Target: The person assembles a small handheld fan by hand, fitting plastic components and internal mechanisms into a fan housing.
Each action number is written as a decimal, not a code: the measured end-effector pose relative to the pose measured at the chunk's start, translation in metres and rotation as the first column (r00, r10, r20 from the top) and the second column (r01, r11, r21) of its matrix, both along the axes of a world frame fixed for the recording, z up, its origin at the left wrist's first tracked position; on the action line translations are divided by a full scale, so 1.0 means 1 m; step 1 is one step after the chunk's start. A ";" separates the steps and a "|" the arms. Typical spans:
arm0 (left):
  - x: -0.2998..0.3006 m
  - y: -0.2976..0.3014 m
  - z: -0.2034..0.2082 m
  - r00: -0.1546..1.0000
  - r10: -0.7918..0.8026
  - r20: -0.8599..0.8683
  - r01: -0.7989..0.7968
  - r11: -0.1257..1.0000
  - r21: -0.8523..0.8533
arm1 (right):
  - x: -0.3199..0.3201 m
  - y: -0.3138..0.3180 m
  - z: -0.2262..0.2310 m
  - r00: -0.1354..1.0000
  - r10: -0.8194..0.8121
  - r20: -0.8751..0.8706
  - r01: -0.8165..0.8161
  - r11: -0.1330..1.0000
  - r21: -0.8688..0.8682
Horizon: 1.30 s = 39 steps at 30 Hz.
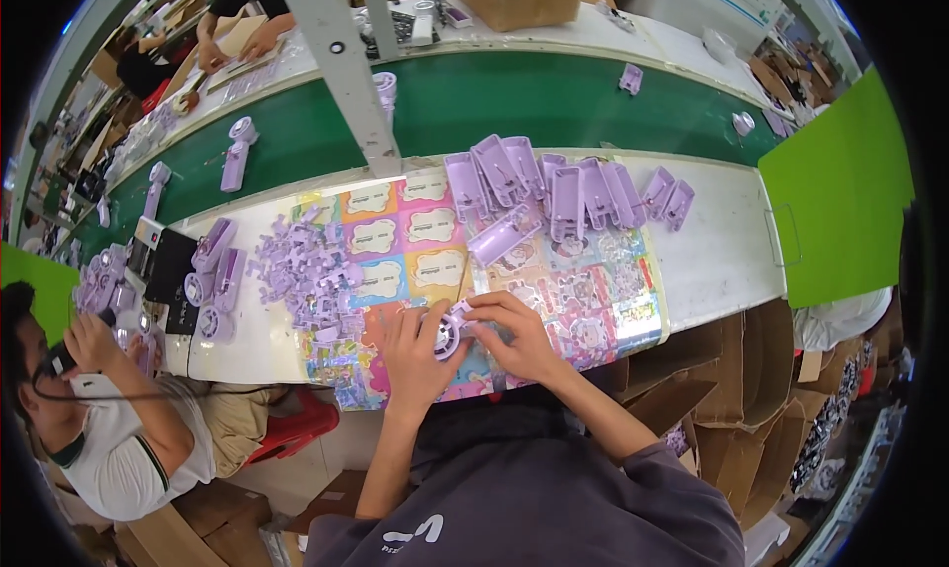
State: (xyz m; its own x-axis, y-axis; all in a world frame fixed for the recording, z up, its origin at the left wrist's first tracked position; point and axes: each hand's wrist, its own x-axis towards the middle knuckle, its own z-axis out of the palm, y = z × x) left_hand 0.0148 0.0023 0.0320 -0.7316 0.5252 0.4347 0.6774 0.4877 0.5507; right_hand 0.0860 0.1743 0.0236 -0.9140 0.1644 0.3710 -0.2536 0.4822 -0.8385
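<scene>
My left hand (415, 354) is closed around a lilac fan head (448, 340), a round plastic piece with a ring-shaped front. The fingers of my right hand (519, 338) pinch the same piece at its upper right, by a small lilac tab. Both hands are just over the near edge of a worktop covered with colourful printed sheets (432, 226). Left of my left hand lies a heap of small lilac plastic parts (301, 261). Beyond my right hand, several lilac handle shells (566, 201) stand and lie close together; one shell (502, 234) lies slanted nearest my hands.
A green conveyor belt (514, 97) crosses behind the worktop, carrying several lilac pieces. A white metal post (341, 68) rises at its edge. At left, a co-worker (129, 419) holds a dark tool near more lilac parts. Cardboard boxes (746, 359) stand at right, below a green panel (840, 191).
</scene>
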 end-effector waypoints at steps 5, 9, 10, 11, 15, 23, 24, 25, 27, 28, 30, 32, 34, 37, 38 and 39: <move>0.006 0.011 0.002 0.998 0.012 -0.069 -0.013 1.000 -0.024 | -0.002 -0.003 -0.008 0.993 -0.074 0.089 0.099 0.942 -0.320; 0.011 0.012 -0.001 0.996 -0.002 -0.090 0.002 1.000 -0.001 | 0.005 0.007 0.001 0.933 0.087 0.350 0.109 0.857 -0.503; 0.012 0.012 -0.003 0.995 -0.020 -0.100 0.022 1.000 0.015 | 0.008 0.009 0.006 0.933 0.085 0.351 0.112 0.856 -0.505; 0.011 0.014 -0.002 0.993 -0.042 -0.112 0.046 0.998 0.032 | 0.010 0.011 0.013 0.919 0.093 0.383 0.115 0.866 -0.486; 0.012 0.023 0.010 0.992 -0.121 -0.026 0.123 0.986 0.111 | 0.018 0.018 0.015 0.957 -0.022 0.288 0.146 0.897 -0.416; -0.017 0.044 -0.006 0.767 -0.519 0.378 0.356 0.834 0.421 | 0.035 0.028 0.041 0.973 -0.075 0.220 0.106 0.985 -0.137; -0.015 0.046 -0.010 0.684 -0.543 0.486 0.298 0.817 0.493 | 0.036 0.029 0.045 0.968 -0.083 0.237 0.111 0.988 -0.110; -0.012 0.047 -0.013 0.583 -0.567 0.581 0.229 0.802 0.552 | 0.037 0.030 0.046 0.963 -0.091 0.255 0.116 0.990 -0.084; 0.000 0.048 -0.012 0.571 -0.566 0.595 0.196 0.797 0.571 | 0.043 0.030 0.047 0.964 -0.062 0.260 0.113 0.976 -0.187; 0.003 0.050 -0.011 0.519 -0.596 0.612 0.153 0.770 0.620 | 0.045 0.036 0.049 0.963 -0.028 0.269 0.097 0.964 -0.247; 0.012 0.052 -0.003 0.406 -0.653 0.639 0.051 0.715 0.698 | 0.050 0.041 0.054 0.962 -0.007 0.272 0.093 0.947 -0.308; 0.012 0.055 0.006 0.413 -0.658 0.629 0.075 0.713 0.697 | 0.056 0.045 0.064 0.962 0.043 0.269 0.055 0.936 -0.348; 0.013 0.060 0.010 0.430 -0.647 0.630 0.073 0.720 0.690 | 0.058 0.046 0.059 0.969 0.004 0.249 0.061 0.965 -0.255; 0.016 0.072 0.004 0.611 -0.477 0.632 -0.007 0.795 0.607 | 0.053 0.042 0.053 0.940 -0.327 -0.098 0.342 0.889 0.304; 0.018 0.073 0.005 0.523 -0.399 0.753 -0.160 0.822 0.546 | 0.054 0.036 0.055 0.925 -0.359 -0.127 0.381 0.872 0.307; 0.019 0.078 0.006 0.526 -0.401 0.750 -0.156 0.821 0.549 | 0.059 0.029 0.057 0.907 -0.391 -0.157 0.421 0.852 0.311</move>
State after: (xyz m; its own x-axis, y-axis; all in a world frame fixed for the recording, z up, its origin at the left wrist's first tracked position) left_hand 0.0339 0.0799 0.0382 -0.8303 0.5483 -0.1002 -0.1806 -0.0947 0.9790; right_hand 0.1450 0.2029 0.0803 -0.7553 0.3684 0.5421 -0.0373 0.8016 -0.5967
